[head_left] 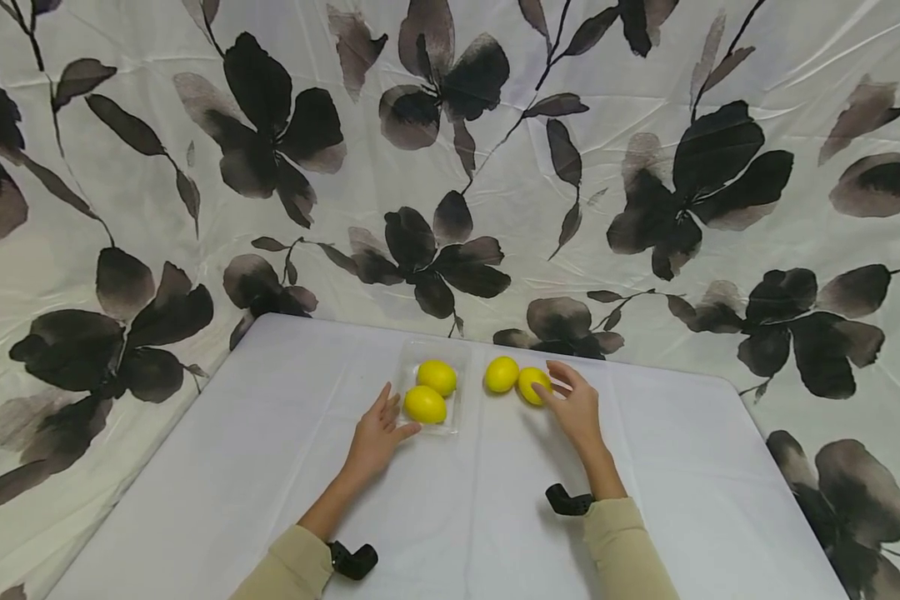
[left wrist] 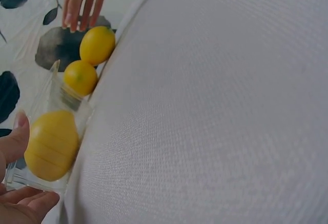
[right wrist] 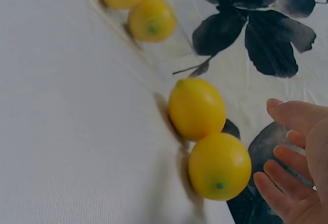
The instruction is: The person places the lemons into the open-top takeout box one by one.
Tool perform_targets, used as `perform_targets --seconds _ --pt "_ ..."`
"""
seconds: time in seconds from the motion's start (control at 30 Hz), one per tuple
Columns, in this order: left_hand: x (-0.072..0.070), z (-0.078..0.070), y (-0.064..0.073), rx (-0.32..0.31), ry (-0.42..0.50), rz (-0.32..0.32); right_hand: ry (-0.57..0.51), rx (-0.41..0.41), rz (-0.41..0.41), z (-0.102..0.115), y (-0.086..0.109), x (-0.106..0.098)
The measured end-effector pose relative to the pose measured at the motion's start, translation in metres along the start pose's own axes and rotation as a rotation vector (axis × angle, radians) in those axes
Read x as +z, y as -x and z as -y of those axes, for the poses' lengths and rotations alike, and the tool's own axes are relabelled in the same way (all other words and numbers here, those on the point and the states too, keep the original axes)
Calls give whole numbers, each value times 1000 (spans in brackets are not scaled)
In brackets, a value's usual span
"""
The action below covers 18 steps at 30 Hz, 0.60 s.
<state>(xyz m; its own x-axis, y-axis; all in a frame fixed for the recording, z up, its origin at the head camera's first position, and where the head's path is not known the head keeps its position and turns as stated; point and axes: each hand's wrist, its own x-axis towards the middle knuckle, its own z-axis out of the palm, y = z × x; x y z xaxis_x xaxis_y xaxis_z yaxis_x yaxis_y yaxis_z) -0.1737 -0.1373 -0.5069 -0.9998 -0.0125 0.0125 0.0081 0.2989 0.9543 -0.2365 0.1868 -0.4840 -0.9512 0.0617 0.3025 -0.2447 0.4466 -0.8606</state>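
Note:
A clear plastic tray (head_left: 451, 426) stands near the table's far edge with two yellow lemons in it, a rear lemon (head_left: 437, 377) and a front lemon (head_left: 425, 405). At its left side is my left hand (head_left: 375, 435), fingers extended along the edge and thumb by the near corner. Two more lemons lie side by side right of the tray, one nearer the tray (right wrist: 197, 109) and one farther right (right wrist: 220, 166). My right hand (head_left: 574, 407) reaches beside the farther-right lemon, its fingers spread and a gap showing in the right wrist view.
A white cloth covers the table (head_left: 270, 400). Behind it hangs a pale curtain (head_left: 540, 183) printed with dark flowers. Each wrist carries a black camera mount, the left mount (head_left: 354, 562) and the right mount (head_left: 569, 500).

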Motion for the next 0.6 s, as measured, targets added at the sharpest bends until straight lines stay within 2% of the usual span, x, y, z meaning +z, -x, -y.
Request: perform_targets --seconds 0.27,0.6 --pt "-1 1 -1 -2 36 7 30 17 -1 -15 -1 3" --pt "1 2 -2 -4 13 -3 9 77 30 -33 -1 11"
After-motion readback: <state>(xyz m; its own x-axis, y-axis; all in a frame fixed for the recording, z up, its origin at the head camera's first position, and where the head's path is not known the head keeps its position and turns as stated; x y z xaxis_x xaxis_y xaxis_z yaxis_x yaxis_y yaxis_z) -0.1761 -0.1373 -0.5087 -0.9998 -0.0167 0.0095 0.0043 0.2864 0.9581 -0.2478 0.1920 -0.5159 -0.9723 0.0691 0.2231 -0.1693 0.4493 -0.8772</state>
